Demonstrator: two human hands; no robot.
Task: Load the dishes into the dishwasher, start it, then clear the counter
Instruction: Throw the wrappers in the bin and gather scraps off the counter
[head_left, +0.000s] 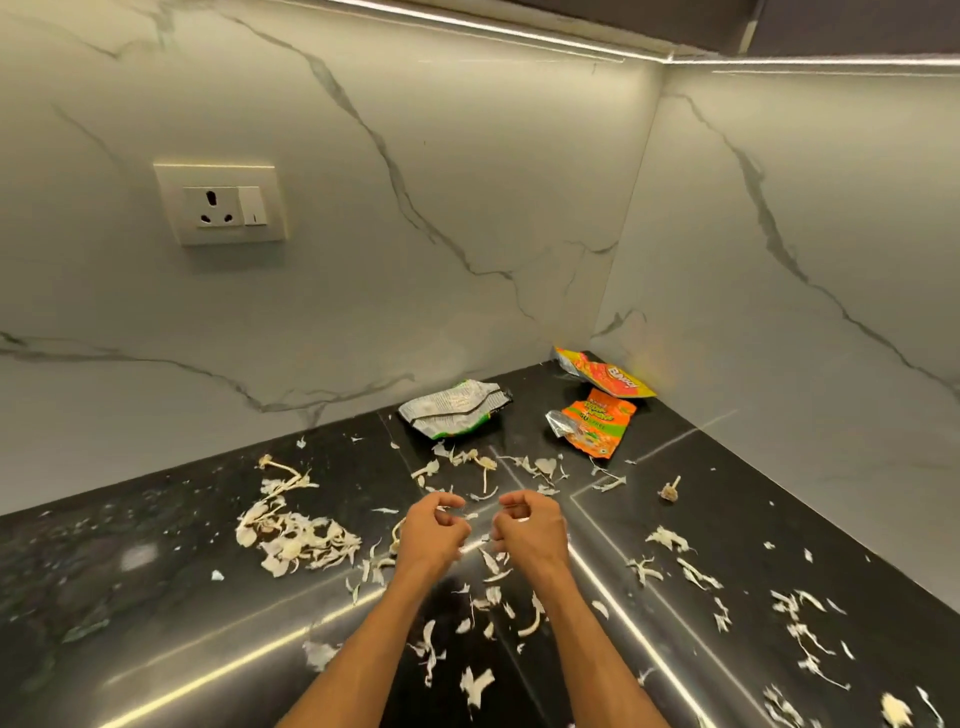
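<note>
Both hands are hovering side by side, near each other but apart, above the glossy black stone bench (156, 597). The left hand (434, 530) and the right hand (527, 530) are showing curled fingers; whether either is pinching a scrap cannot be told. Pale papery vegetable peelings (296, 535) are lying scattered around and beneath them. Beyond the hands, toward the corner, a crumpled silver-and-green wrapper (454, 408), a flat orange foil sachet (595, 428) and an orange-yellow packet (605, 374) against the wall are lying untouched.
</note>
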